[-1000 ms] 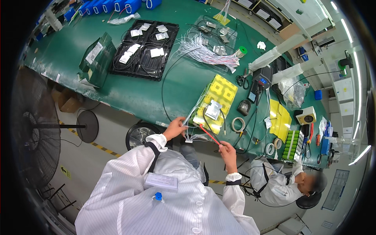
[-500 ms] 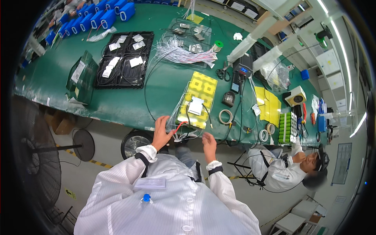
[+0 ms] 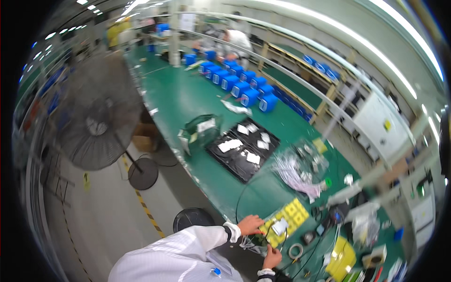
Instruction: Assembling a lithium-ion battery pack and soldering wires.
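Note:
A yellow battery pack point(image 3: 296, 213) lies near the front edge of the green table, with a white circuit board point(image 3: 280, 227) on top and thin wires hanging from its near end. My left hand point(image 3: 250, 225) reaches to the pack's near left corner, fingers stretched out, close to a short red wire. Just below the near end is my right hand point(image 3: 272, 258), its fingers closed beside a black cable; blur hides what they hold, if anything. Pale loose wires point(image 3: 250, 244) spread between the two hands.
A black tray point(image 3: 242, 157) with white parts and a dark green box point(image 3: 202, 129) stand leftward. Beyond are blue battery packs point(image 3: 249, 97) and a wire bundle point(image 3: 298, 176). Tape point(image 3: 295, 251) and yellow sheets point(image 3: 341, 259) sit rightward. A large fan point(image 3: 98, 123) stands on the floor.
The view has swung left and up, bringing more of the room into sight. My right hand has moved in to the pack's near end; my left hand stays at its corner.

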Tool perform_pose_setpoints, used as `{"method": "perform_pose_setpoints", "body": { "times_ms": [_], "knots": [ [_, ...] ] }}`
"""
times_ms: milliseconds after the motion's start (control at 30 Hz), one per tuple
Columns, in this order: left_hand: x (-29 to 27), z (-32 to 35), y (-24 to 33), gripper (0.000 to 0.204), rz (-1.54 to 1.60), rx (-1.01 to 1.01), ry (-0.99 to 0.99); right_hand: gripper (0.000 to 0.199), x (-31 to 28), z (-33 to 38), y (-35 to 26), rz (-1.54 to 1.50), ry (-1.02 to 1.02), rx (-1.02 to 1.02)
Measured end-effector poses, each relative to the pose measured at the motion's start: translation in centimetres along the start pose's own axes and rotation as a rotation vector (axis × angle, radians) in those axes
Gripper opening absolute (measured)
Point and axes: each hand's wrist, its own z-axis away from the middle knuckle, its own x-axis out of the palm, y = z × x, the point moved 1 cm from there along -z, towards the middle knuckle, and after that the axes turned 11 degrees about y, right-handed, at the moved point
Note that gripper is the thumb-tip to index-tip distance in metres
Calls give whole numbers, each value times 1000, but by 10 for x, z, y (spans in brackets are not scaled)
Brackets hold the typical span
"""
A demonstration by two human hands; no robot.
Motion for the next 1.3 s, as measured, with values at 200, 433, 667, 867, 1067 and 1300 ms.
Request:
{"method": "perform_pose_setpoints", "body": {
  "times_ms": [200, 433, 667, 867, 1067, 1300],
  "knots": [
    [4, 7, 10, 40, -41, -221, -41, 42, -8, -11, -6, 176, 2, -196],
    [-2, 3, 37, 37, -50, -394, -218, 38, -16, -44, 25, 81, -141, -267],
    [-44, 174, 42, 49, 87, -619, 157, 42, -2, -5, 66, -154, -289, -185],
    [-46, 568, 90, 28, -206, -1369, -343, 26, 28, 77, 288, -259, -1100, 31],
    [-85, 758, 240, 30, 45, -1981, -147, 26, 50, 187, 175, 197, -1438, -148],
    [-111, 849, 297, 32, 325, -2149, 405, 26, 120, 347, 13, 233, -1531, -423]
  ]
}}
